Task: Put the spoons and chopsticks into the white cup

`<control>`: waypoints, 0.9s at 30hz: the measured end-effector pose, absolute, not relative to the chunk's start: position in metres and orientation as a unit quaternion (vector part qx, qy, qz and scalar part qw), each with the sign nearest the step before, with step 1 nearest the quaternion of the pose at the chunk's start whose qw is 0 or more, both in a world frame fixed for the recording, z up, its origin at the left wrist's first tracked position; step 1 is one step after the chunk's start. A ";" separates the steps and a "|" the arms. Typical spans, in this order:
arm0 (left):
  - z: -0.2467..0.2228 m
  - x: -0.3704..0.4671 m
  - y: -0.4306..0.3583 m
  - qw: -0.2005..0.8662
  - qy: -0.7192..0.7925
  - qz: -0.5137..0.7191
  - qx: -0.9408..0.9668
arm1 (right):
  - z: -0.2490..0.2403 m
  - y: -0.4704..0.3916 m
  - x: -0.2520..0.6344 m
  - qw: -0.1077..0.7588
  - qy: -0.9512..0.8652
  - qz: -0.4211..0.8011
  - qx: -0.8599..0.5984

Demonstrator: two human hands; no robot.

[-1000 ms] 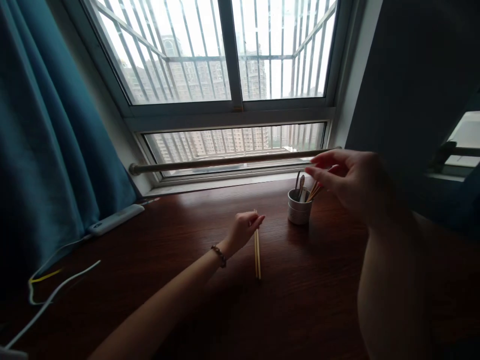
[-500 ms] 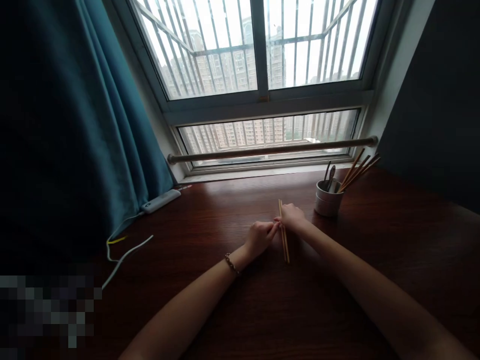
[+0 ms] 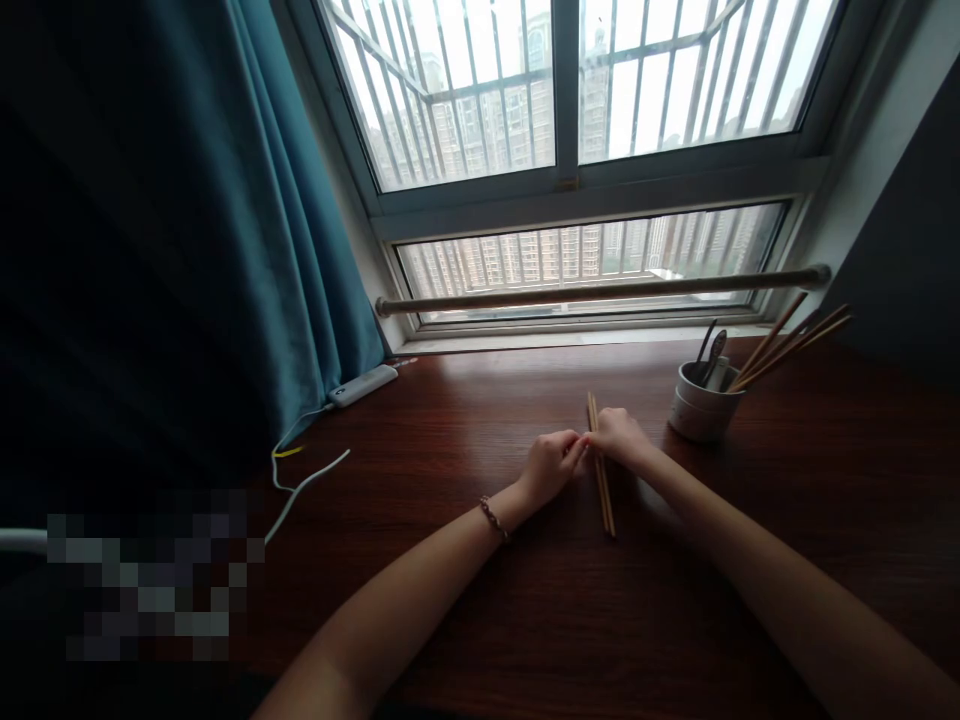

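A pair of wooden chopsticks [image 3: 604,495] lies on the dark wooden table [image 3: 525,600], pointing away from me. My right hand [image 3: 619,437] rests over their upper part, fingers curled on them. My left hand [image 3: 552,466], with a beaded bracelet at the wrist, sits just left of the chopsticks, its fingertips meeting the right hand's. To the right stands a small white cup [image 3: 700,405] holding several more chopsticks and spoons.
A window with bars and a wooden rail [image 3: 600,292] runs along the back edge of the table. A teal curtain [image 3: 187,250] hangs at the left. A white power strip [image 3: 363,385] and its white cable [image 3: 304,482] lie at the back left.
My right hand came down from above the cup to the chopsticks on the table and stays there. The view has swung to the left.
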State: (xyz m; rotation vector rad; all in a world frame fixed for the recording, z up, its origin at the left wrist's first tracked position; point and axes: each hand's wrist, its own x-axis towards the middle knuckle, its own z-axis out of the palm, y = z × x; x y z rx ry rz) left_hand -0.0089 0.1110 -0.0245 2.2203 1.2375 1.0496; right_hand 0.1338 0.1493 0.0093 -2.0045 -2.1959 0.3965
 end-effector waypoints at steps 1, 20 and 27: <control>-0.025 -0.009 0.112 0.230 0.436 0.391 0.777 | 0.011 0.151 0.134 0.085 -0.731 0.136 -0.663; -0.016 -0.007 0.117 0.578 0.367 0.457 0.568 | 0.024 0.151 0.128 0.351 -0.643 0.387 -0.560; -0.015 -0.005 0.115 0.596 0.355 0.473 0.543 | 0.036 0.144 0.128 0.372 -0.562 0.532 -0.513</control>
